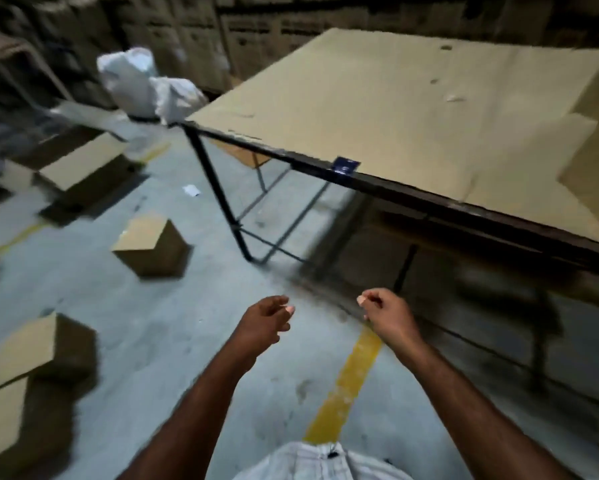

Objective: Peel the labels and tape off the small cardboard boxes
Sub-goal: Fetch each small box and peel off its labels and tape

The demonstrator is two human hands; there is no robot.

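Observation:
Small cardboard boxes lie scattered on the grey floor to my left: one [151,245] near the table leg, a larger one [83,168] further back, and two [31,348] close at the lower left. My left hand [267,322] and my right hand [386,311] hover in front of me over the floor, apart from every box. Both have loosely curled fingers and hold nothing that I can see. The picture is blurred by motion.
A black-framed table [326,168] topped with flat cardboard sheets [377,109] stands ahead to the right. White sacks [142,84] sit behind its left corner. A yellow floor line [346,382] runs under my right arm. Stacked cartons line the back wall.

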